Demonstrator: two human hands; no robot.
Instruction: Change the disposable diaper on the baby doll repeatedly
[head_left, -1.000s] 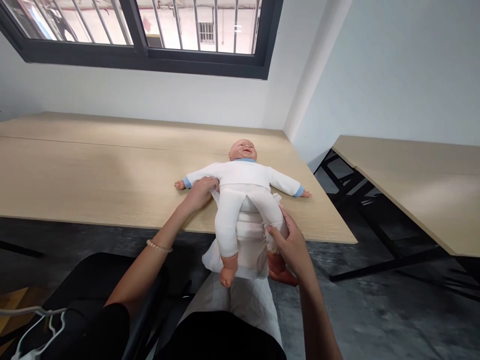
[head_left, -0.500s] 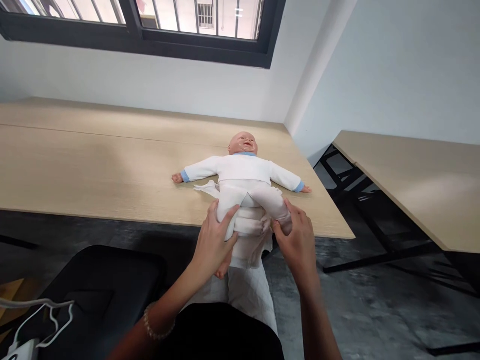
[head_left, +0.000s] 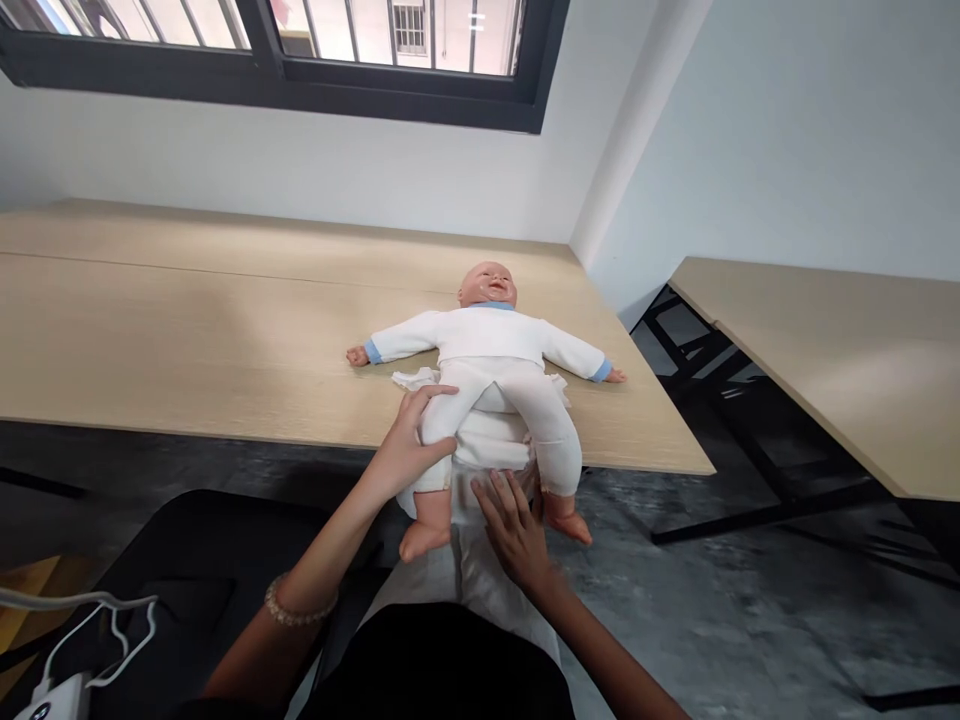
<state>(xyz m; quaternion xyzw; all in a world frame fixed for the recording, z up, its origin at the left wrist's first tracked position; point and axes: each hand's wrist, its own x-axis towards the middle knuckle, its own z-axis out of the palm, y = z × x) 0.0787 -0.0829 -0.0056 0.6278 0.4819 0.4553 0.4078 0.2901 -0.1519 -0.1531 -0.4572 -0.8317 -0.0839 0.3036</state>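
Note:
A baby doll [head_left: 491, 335] in a white top with blue cuffs lies on its back. Its head is away from me, and its lower legs hang over the table's near edge. My left hand [head_left: 412, 440] is curved around the thigh on the left, thumb on the inner side. Between the doll's legs, a white diaper [head_left: 491, 440] lies unfolded under its bottom, the front part hanging down toward my lap. My right hand [head_left: 517, 530] has its fingers spread against that hanging part and holds nothing. The diaper's side tabs stick out beside the hips.
The doll rests near the right end of a light wooden table [head_left: 187, 340]. A second table [head_left: 832, 360] stands to the right across a gap. A black chair [head_left: 202, 580] is at lower left, with a white cable [head_left: 112, 640] nearby. A window [head_left: 405, 60] is above.
My right hand has let go of the doll's right-side leg and moved down and inward to the diaper. The doll's legs have come down and spread apart. My left hand has shifted slightly left.

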